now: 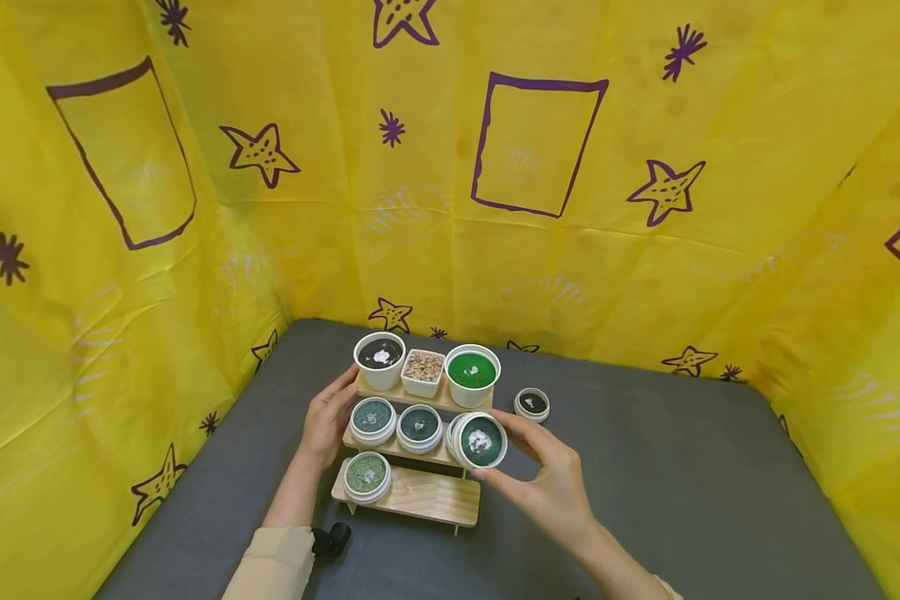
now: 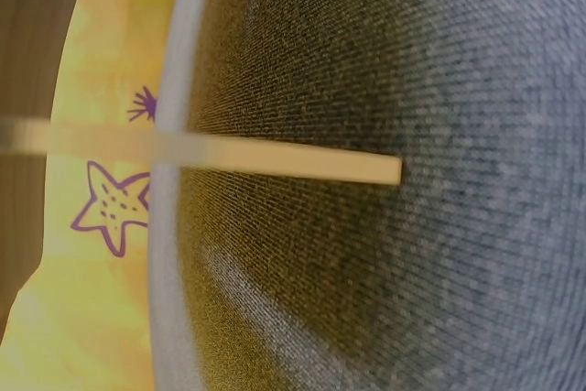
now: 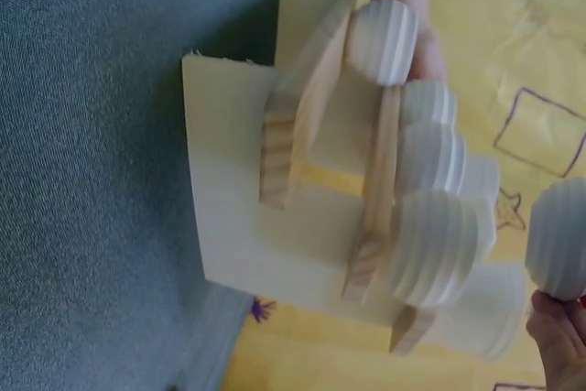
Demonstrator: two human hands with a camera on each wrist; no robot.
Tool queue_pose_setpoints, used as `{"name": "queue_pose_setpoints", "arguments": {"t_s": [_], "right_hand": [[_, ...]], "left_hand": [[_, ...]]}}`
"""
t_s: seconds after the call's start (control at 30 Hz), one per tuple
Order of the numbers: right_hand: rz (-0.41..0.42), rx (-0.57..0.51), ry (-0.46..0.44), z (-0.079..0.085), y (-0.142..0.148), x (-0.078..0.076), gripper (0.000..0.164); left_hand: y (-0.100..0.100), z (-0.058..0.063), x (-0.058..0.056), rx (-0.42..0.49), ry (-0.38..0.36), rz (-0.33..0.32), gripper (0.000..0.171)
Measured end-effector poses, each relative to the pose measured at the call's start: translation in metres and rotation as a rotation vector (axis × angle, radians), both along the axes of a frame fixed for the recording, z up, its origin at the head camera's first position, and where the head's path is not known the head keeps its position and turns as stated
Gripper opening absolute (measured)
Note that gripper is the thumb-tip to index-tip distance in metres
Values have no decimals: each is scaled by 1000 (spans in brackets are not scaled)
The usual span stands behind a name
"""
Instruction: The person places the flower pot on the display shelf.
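Note:
My right hand (image 1: 551, 479) pinches a small white ribbed pot (image 1: 482, 442) by its sides, thumb below and fingers above. Its dark green filling has pale flakes on top. In the head view it overlaps another white pot at the right of the middle shelf; in the right wrist view the raised pot (image 3: 558, 240) hangs apart from the others. My left hand (image 1: 326, 421) grips the left end of the three-step wooden stand (image 1: 435, 497), by the top shelf. The left wrist view shows a thin wooden strip (image 2: 302, 160), not the hand.
On the top shelf stand a dark-filled cup (image 1: 380, 358), a square dish of flakes (image 1: 423, 367) and a bright green cup (image 1: 472, 372). Teal pots (image 1: 372, 419) fill the middle; one light green pot (image 1: 367, 476) sits below. A small dark pot (image 1: 532, 404) stands right on the grey tabletop (image 1: 690, 483).

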State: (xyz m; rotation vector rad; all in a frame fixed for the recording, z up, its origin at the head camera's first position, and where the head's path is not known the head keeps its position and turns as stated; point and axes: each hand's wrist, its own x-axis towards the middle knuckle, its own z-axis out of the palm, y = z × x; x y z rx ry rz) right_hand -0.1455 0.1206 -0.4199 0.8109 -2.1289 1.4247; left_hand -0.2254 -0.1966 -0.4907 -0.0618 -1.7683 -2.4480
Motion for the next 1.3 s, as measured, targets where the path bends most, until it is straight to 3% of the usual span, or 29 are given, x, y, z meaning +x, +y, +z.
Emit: {"name": "queue_pose_setpoints", "arguments": {"t_s": [0.4, 0.57, 0.8, 1.03, 1.3], "right_hand": [[131, 52, 67, -14, -16, 9, 63], [158, 90, 45, -24, -23, 13, 62], [156, 165, 103, -37, -32, 14, 61], [115, 237, -48, -45, -41, 16, 61], [85, 267, -88, -56, -53, 17, 60]], "left_hand": [[-1, -1, -1, 8, 16, -4, 34], [0, 0, 0, 14, 13, -1, 33], [0, 2, 1, 2, 3, 6, 33], [0, 3, 0, -22, -28, 19, 46], [0, 3, 0, -16, -33, 16, 44]]}}
